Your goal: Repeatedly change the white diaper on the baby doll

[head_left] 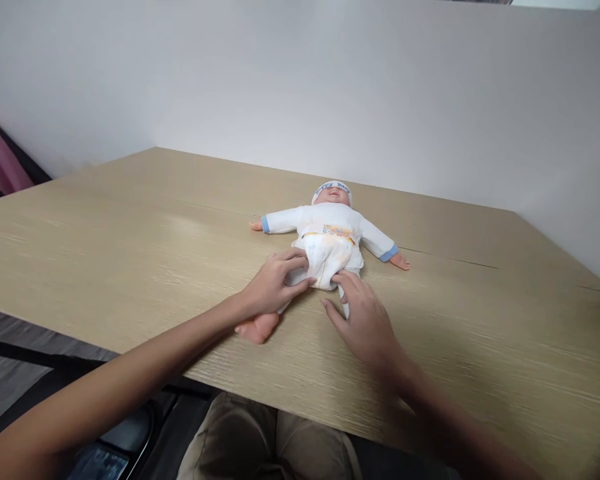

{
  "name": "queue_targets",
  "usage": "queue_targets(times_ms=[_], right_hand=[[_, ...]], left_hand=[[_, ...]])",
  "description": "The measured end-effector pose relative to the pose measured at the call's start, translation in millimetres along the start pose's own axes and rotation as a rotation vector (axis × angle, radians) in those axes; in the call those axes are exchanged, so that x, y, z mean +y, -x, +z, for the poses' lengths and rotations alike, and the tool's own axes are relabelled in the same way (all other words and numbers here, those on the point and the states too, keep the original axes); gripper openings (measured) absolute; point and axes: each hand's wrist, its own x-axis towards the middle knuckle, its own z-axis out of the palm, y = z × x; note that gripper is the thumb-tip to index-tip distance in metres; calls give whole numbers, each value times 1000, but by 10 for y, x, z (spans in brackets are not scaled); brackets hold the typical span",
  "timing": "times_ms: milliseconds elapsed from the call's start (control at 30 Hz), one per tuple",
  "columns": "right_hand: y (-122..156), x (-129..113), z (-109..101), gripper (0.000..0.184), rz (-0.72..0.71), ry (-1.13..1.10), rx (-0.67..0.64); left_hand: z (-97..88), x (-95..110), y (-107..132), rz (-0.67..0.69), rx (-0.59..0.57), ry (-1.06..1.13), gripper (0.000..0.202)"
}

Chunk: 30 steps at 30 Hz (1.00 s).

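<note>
A baby doll (pixel 307 219) lies on its back, arms spread, in a white top with blue cuffs and a white cap with lettering. Round its hips is a white diaper (pixel 325 257) with a coloured printed band at the waist. My left hand (pixel 277 280) grips the diaper's edge at the leg on the left, fingers curled and thumb by the crotch. At the other leg edge, my right hand (pixel 363 313) touches the diaper with bent fingertips, its thumb held apart. One bare doll foot (pixel 260 328) shows under my left wrist; the other foot is hidden.
The doll rests on a light wooden table (pixel 105 247) with a thin seam across it. A pale wall (pixel 280 87) rises behind. Pink cloth (pixel 3 160) is at the far left. Below the table's front edge are my lap (pixel 270 440) and a dark bag-like thing with a glossy panel.
</note>
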Motion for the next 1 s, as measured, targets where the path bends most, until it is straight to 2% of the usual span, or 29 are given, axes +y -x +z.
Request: queue_targets(times_ms=[167,267,367,533,633,800,1000], right_hand=[[-17,-1,25,23,27,18,-4],[-40,-8,33,26,101,-28,17],[-66,-13,23,30,190,-108,43],[-85,30,-51,35,296,-339,128],[-85,79,-124,32,329,-323,171],[-85,123,-206,26,315,-270,150],[-89,101,-185,23,227,-148,79]], left_hand=[[-7,11,-18,6,-22,49,19],[-15,7,-30,-35,-56,43,22],[-7,-11,-31,-111,-35,67,22],[62,-114,-6,-234,61,350,36],[119,-192,11,-291,108,505,49],[139,-202,31,-418,121,661,58],[35,-126,-8,-400,2,504,41]])
